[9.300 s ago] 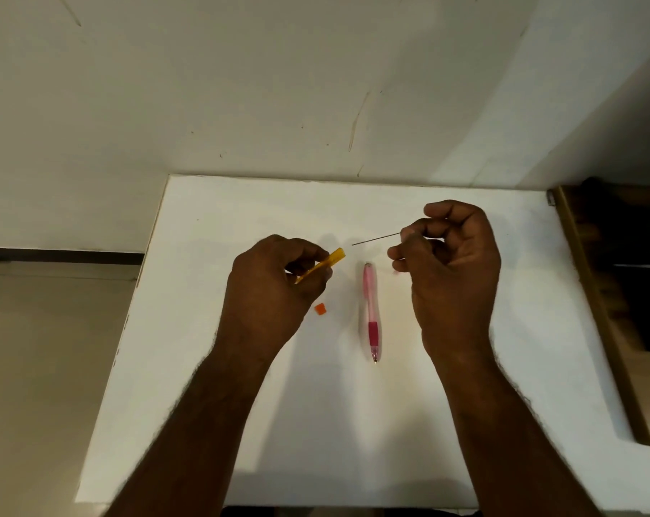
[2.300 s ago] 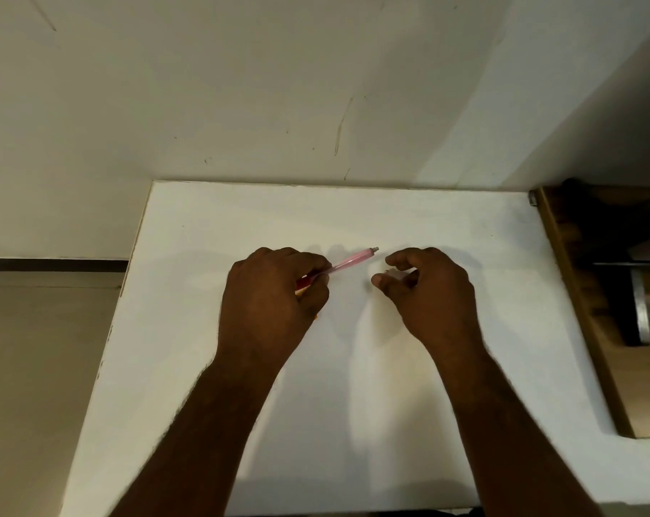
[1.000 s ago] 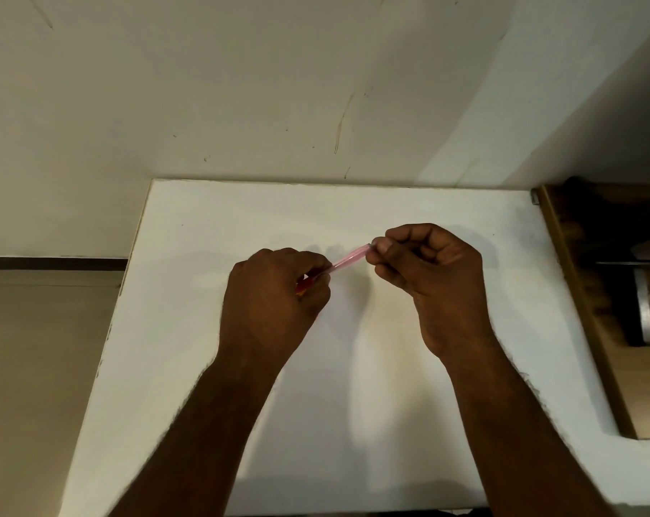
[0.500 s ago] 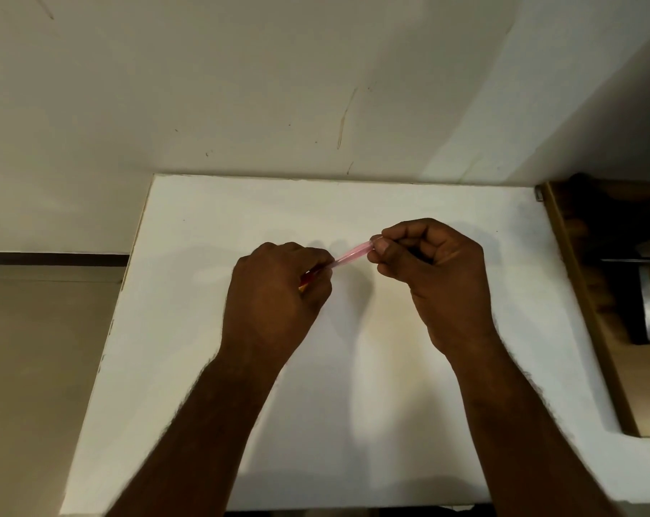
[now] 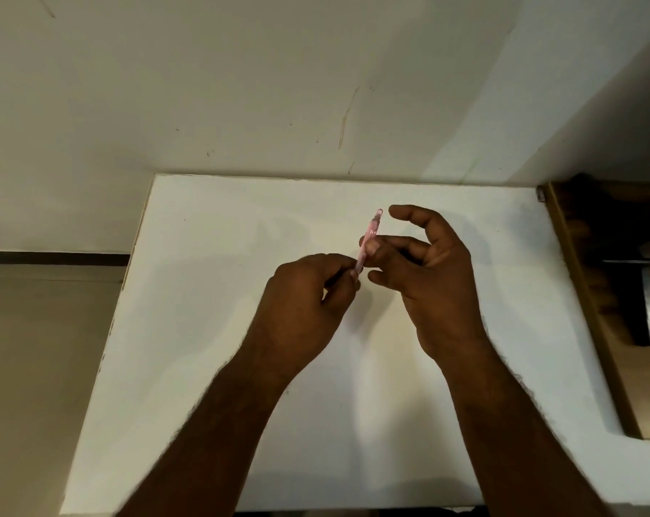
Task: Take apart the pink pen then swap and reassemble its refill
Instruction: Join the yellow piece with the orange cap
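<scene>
White table, set against wall

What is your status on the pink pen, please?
Left hand grips pink pen at its lower end. Right hand pinches the barrel mid-length, index finger raised. Pen off the white table. Nothing in the way.
</scene>
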